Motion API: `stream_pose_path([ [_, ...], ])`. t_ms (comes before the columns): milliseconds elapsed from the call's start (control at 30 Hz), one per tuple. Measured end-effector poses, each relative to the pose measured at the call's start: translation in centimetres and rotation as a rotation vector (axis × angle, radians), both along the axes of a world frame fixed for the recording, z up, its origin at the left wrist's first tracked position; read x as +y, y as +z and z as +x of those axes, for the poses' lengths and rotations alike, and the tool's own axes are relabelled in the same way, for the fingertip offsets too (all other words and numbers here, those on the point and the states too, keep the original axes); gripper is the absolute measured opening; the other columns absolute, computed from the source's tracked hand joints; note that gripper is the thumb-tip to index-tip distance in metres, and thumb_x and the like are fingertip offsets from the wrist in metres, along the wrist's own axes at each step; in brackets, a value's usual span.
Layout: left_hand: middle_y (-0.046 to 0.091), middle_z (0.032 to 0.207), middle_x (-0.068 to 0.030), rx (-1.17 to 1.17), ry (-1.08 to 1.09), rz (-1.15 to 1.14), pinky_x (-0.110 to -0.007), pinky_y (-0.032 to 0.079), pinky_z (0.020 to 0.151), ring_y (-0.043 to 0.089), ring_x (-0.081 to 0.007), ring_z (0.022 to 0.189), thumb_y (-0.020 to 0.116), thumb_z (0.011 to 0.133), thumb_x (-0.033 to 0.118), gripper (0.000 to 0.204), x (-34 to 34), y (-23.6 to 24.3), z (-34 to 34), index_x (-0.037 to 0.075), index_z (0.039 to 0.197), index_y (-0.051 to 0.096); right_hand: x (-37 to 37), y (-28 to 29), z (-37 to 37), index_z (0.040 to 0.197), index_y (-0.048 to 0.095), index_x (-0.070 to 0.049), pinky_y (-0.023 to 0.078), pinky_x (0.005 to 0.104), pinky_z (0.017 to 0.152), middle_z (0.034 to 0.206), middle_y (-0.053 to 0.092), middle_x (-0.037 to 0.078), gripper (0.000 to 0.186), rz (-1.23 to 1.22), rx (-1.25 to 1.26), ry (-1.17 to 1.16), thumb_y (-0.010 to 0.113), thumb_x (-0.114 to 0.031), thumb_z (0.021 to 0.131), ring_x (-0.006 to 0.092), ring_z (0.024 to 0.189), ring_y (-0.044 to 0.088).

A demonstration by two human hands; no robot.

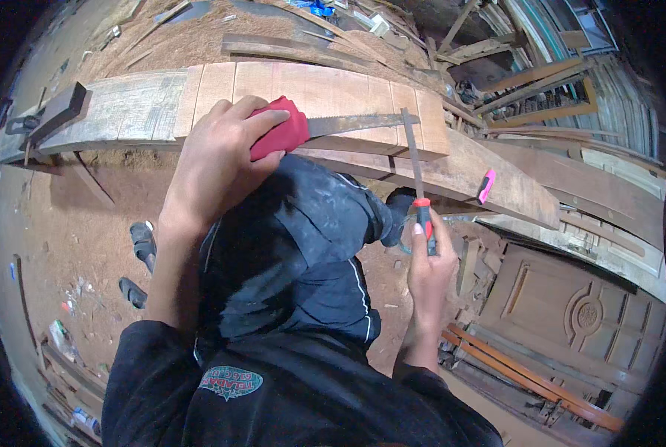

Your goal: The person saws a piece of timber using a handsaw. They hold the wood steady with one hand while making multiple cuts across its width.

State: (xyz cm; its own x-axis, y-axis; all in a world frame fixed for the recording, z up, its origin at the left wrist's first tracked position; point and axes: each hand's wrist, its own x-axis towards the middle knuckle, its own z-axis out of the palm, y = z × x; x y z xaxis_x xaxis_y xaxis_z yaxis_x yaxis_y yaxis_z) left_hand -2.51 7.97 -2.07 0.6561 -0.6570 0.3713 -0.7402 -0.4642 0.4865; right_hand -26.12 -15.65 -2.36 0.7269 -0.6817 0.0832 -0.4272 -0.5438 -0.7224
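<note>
My left hand is closed around the red grip of a hand saw; whether that red is a handle or a wrapped cloth I cannot tell. The toothed blade reaches right over a pale wooden board. My right hand grips the red and black handle of a file. The file's narrow metal shaft points away from me and crosses the saw near its tip. My bent leg in dark trousers is at the near side of the board.
A thick beam under the board carries a pink and black object. A dark block sits at the bench's left end. Sawdust and offcuts lie beyond. A carved door panel and stacked planks stand right; sandals lie left.
</note>
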Motion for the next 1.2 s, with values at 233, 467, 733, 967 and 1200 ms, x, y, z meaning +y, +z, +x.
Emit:
stream_pose_path([
  [233,0.067,0.118,-0.0134,0.022,0.010,0.001,-0.044,0.054,0.092,0.064,-0.0370,0.102,0.081,0.075,0.013,0.045,0.0,-0.1,-0.1,0.006,0.118,0.070,-0.3,2.0,-0.7,0.139,0.059,-0.001,0.049,0.0381,0.098,0.114,0.069,0.014,0.041,0.034,-0.116,-0.187,0.060,-0.020,0.103,0.0228,0.106,0.065],
  [467,0.067,0.118,-0.0128,0.022,0.003,-0.003,-0.045,0.053,0.093,0.063,-0.0367,0.103,0.081,0.075,0.013,0.045,-0.1,0.0,-0.1,0.006,0.118,0.070,0.8,0.8,-0.2,0.138,0.060,0.001,0.051,0.0362,0.095,0.118,0.071,0.018,0.040,-0.034,0.079,-0.017,0.061,-0.016,0.102,0.0233,0.109,0.068],
  [733,0.068,0.116,-0.0128,-0.010,0.007,-0.011,-0.044,0.054,0.090,0.064,-0.0367,0.100,0.081,0.075,0.012,0.044,0.0,-0.3,0.0,0.006,0.117,0.070,0.3,1.7,0.4,0.134,0.062,0.004,0.051,0.0339,0.093,0.110,0.069,0.010,0.037,0.014,-0.122,-0.039,0.062,-0.013,0.102,0.0164,0.101,0.063],
  [967,0.068,0.115,-0.0134,0.000,-0.005,-0.018,-0.044,0.054,0.090,0.064,-0.0370,0.100,0.081,0.075,0.011,0.045,-0.1,0.0,-0.1,0.007,0.118,0.070,-0.3,1.2,-0.3,0.143,0.056,-0.002,0.054,0.0399,0.090,0.122,0.070,0.026,0.047,-0.226,0.076,-0.021,0.061,-0.026,0.103,0.0306,0.108,0.072],
  [1200,0.068,0.116,-0.0138,-0.013,-0.001,-0.029,-0.044,0.054,0.091,0.064,-0.0375,0.102,0.080,0.075,0.011,0.044,-0.1,0.0,0.0,0.006,0.117,0.070,-0.1,0.1,-0.2,0.138,0.062,0.000,0.054,0.0390,0.090,0.118,0.072,0.024,0.041,-0.109,0.014,0.050,0.062,-0.018,0.101,0.0301,0.107,0.073],
])
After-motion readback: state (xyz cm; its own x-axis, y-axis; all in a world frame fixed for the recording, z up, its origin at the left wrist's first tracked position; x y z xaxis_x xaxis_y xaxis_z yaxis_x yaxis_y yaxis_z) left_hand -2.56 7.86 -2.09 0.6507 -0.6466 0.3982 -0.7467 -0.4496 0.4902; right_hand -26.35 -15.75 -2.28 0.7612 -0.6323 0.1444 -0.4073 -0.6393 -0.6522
